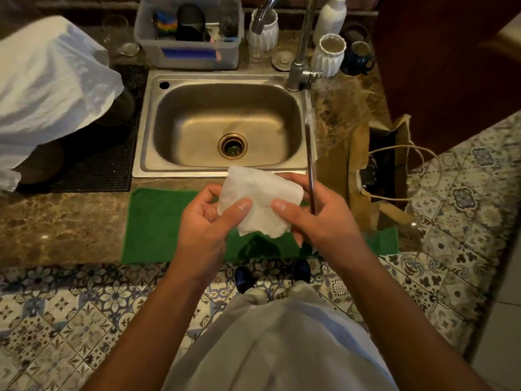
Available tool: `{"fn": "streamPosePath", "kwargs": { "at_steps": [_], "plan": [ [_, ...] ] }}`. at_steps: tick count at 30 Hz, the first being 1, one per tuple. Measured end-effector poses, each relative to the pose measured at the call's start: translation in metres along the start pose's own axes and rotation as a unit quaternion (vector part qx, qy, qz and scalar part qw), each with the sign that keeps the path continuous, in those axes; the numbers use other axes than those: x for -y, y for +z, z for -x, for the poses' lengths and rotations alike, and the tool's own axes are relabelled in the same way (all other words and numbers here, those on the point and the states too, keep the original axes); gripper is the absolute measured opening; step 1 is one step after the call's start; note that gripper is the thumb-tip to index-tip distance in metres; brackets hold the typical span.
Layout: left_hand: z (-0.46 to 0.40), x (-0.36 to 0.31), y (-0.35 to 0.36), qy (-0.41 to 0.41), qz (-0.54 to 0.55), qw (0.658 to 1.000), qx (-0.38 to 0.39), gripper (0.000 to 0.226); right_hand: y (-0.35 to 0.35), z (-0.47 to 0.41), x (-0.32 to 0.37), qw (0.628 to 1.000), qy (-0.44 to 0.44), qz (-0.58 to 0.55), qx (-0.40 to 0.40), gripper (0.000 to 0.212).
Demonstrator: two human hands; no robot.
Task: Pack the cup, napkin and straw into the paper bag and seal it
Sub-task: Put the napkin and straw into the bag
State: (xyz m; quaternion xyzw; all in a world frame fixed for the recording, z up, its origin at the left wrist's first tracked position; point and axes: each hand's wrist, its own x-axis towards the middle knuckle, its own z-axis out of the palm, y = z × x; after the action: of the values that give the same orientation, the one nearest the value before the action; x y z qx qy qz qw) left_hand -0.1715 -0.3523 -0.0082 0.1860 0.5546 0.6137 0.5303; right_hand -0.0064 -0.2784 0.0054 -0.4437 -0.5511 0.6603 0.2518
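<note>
Holding the white napkin [260, 203] between both hands, above the green cloth [158, 221] at 6 o'clock from the sink [225, 122]. Left hand [203, 221] closed on the napkin's left edge, thumb pressed on top. Right hand [318, 213] pinching the right edge, and gripping the wrapped straw [310, 165] upright against the palm, tip pointing to 12 o'clock.

Judged as the step in hand: folding the napkin small enough for the bag. Best done by keeping both thumbs flat on the paper, bringing edges together evenly, avoiding a tug that could tear thin tissue, and keeping the straw pinned so as not to slip during the fold.

Left to right across the surface: white plastic sheeting [48, 80] at 9 o'clock over a dark ribbed mat [112, 159]; brown marbled counter [56, 221]; steel sink with tap [298, 63]; paper bag [380, 170] at 3 o'clock, standing open on the counter's right end, handles loose. Something dark inside, possibly the cup, cannot tell. Patterned tile floor [84, 320] below.
</note>
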Motion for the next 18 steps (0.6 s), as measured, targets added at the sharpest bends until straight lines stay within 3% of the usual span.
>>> {"fn": "streamPosePath", "kwargs": {
  "at_steps": [4,12,15,18],
  "plan": [
    [0.004,0.004,0.032,0.045,-0.063,0.997,0.006,0.035,-0.026,0.014,0.01,0.998,-0.04,0.038,-0.022,0.015],
    [-0.007,0.012,0.101,0.113,-0.077,0.991,0.014,0.038,-0.106,0.03,0.036,0.99,-0.094,0.07,-0.081,0.026],
    [-0.014,0.02,0.122,0.14,-0.103,0.985,-0.004,0.032,-0.144,0.029,0.044,0.982,-0.118,0.04,-0.144,0.023],
    [-0.021,0.037,0.141,0.171,-0.228,0.959,-0.001,0.033,-0.182,0.021,0.048,0.964,-0.131,-0.006,-0.229,0.016]
  ]
}}
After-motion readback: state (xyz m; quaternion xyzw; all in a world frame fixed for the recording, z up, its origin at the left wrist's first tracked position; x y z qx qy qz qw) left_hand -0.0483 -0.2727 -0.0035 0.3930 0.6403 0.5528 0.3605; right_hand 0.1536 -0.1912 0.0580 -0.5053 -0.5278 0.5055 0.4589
